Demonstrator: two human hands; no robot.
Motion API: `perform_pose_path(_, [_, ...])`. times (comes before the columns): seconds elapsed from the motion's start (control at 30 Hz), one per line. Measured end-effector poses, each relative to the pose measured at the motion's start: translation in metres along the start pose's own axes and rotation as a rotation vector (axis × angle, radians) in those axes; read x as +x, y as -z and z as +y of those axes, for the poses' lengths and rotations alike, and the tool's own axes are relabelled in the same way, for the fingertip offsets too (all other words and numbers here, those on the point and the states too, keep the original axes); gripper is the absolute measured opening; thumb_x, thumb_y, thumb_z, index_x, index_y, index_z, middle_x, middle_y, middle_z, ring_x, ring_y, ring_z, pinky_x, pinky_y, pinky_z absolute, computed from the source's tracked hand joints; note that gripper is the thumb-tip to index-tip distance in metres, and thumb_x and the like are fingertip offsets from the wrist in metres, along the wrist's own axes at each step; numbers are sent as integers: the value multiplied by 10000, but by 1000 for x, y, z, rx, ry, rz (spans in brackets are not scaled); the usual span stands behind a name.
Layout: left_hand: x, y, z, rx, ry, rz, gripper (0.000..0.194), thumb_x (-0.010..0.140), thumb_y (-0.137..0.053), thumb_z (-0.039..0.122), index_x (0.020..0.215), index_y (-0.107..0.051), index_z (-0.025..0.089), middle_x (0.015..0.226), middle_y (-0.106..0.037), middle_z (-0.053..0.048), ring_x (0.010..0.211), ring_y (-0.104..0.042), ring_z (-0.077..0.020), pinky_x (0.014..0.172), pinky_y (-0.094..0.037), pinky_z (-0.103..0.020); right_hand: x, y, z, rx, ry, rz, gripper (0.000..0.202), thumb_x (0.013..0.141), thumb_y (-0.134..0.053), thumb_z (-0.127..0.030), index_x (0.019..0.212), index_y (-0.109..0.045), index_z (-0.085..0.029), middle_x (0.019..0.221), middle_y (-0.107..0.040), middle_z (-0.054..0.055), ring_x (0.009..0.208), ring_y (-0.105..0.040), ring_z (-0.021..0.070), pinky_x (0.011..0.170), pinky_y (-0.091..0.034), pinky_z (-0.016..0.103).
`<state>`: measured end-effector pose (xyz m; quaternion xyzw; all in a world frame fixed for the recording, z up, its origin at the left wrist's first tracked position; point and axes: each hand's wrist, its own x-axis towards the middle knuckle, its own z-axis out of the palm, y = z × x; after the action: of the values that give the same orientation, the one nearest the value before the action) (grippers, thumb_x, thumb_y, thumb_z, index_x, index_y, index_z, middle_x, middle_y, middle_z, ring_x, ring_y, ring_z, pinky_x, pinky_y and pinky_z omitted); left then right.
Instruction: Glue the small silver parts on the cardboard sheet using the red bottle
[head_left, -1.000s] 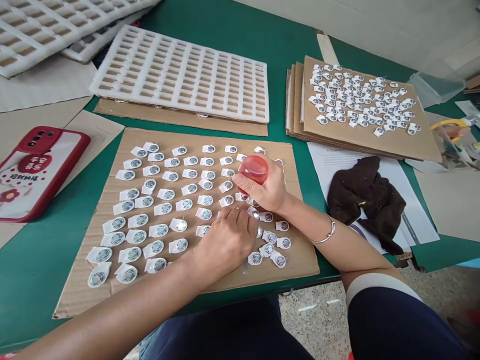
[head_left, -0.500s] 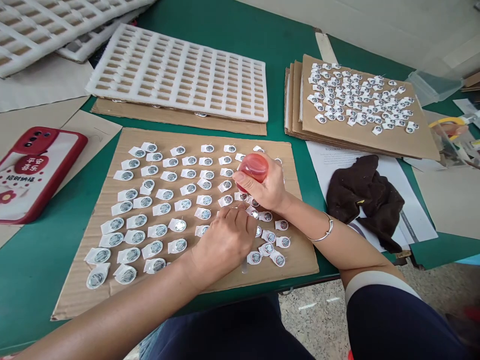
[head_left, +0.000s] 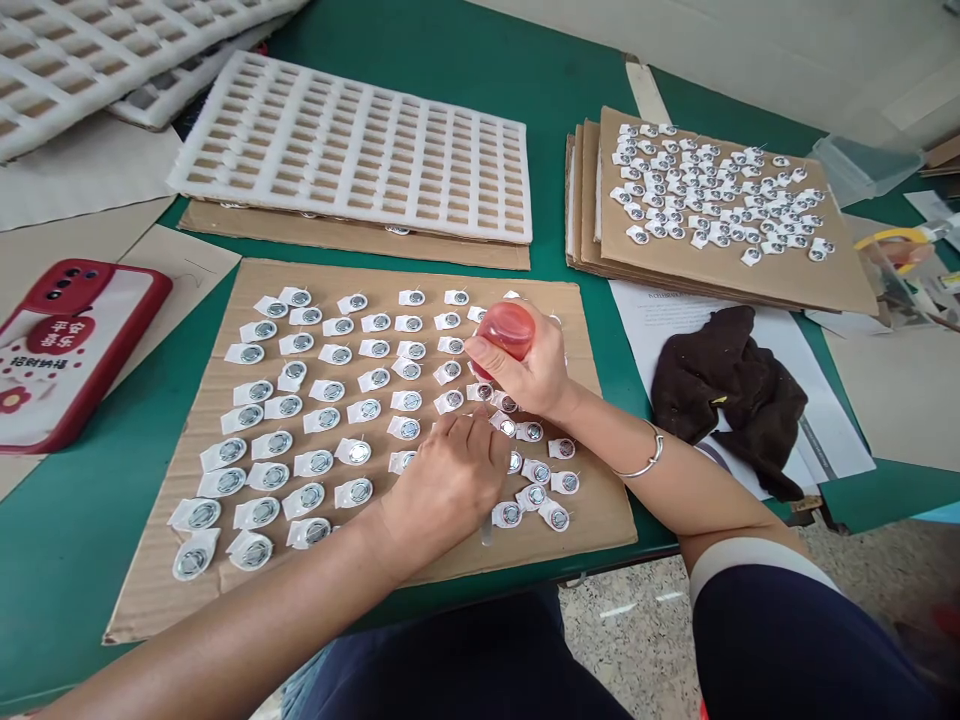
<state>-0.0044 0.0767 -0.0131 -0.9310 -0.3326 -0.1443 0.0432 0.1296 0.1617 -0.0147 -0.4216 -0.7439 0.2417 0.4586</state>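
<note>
My right hand is wrapped round a translucent red squeeze bottle, its rounded end up and its lower end hidden by my fingers. Just below and to the left, my left hand rests low over the cardboard sheet with fingers bent and close together; whatever they pinch is hidden. Small round silvery parts on white tabs lie in loose rows across the sheet, several close around both hands. Thin wires stick up from some of them.
A white foam tray lies on cardboard behind the sheet. At back right, stacked cardboard carries many similar parts. A brown cloth lies on printed paper at right. A phone in a red case is at left, near more foam trays.
The view shifts very slightly. Both hands and the red squeeze bottle stay in practically the same place over the sheet.
</note>
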Motion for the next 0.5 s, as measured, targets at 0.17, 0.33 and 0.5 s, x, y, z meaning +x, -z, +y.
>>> perform_pose_path(0.17, [0, 1, 0, -3, 9, -24, 183, 765, -376, -9, 737, -529, 87, 758, -595, -156, 712, -578, -241, 642, -510, -407, 1, 1, 2, -15, -12, -9, 199, 751, -602, -397, 737, -508, -223, 738, -598, 6, 661, -560, 140, 671, -498, 330])
perform_pose_path(0.33, [1, 1, -1, 2, 6, -5, 206, 779, -359, 0, 715, -528, 101, 718, -591, -124, 694, -572, -220, 655, -520, -394, 1, 1, 3, -19, -23, -20, 218, 759, -585, -421, 749, -505, -219, 735, -590, 9, 656, -564, 137, 664, -502, 318])
perform_pose_path(0.5, [3, 2, -1, 13, -10, 16, 243, 788, -330, -21, 719, -541, 79, 721, -606, -138, 744, -596, -231, 645, -532, -393, 2, 1, 4, -8, 40, 12, 207, 765, -586, -398, 760, -509, -206, 722, -571, -4, 638, -547, 116, 641, -500, 294])
